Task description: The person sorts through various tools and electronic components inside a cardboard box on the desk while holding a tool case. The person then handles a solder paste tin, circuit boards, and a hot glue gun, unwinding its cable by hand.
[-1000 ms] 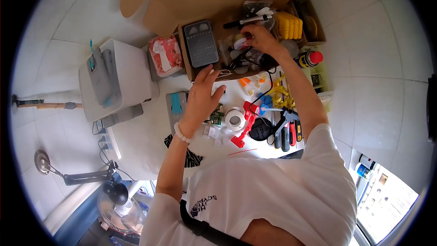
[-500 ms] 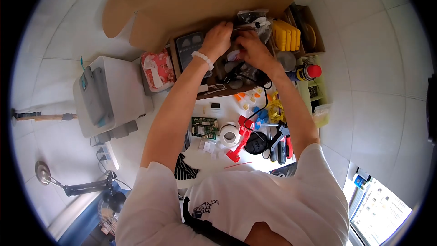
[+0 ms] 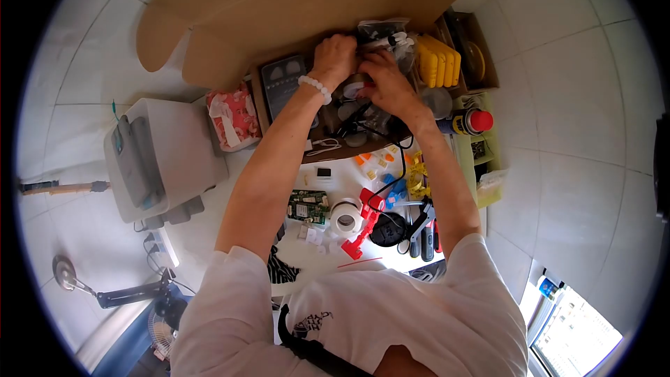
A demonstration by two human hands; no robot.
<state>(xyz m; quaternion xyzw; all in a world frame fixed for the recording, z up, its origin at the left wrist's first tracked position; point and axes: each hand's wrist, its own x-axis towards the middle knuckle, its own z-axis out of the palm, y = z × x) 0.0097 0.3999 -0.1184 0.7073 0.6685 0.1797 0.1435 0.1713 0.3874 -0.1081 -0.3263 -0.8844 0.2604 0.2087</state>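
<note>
Both of my hands reach into an open cardboard box (image 3: 356,151) full of loose parts. My left hand (image 3: 335,60), with a white bead bracelet (image 3: 315,86) on its wrist, is closed beside a dark flat case (image 3: 283,84); its fingertips are hidden. To the right of it, my right hand (image 3: 387,85) has bent fingers pointing down among the contents, close to a small white round piece (image 3: 353,90). What either hand grips is hidden. A black cable (image 3: 399,145) hangs over the box's front edge. Clear plastic bags (image 3: 405,49) lie behind my right hand.
The tall box flap (image 3: 300,17) stands behind. Yellow cases (image 3: 438,61) and a red-capped spray can (image 3: 480,121) are at the right, a tissue pack (image 3: 234,117) at the left. Nearer me are a green circuit board (image 3: 308,206), white roll (image 3: 347,217) and red clamp (image 3: 364,227).
The whole view has shifted slightly. My hands stay in nearly the same place in the box, with the right fingers a little differently bent.
</note>
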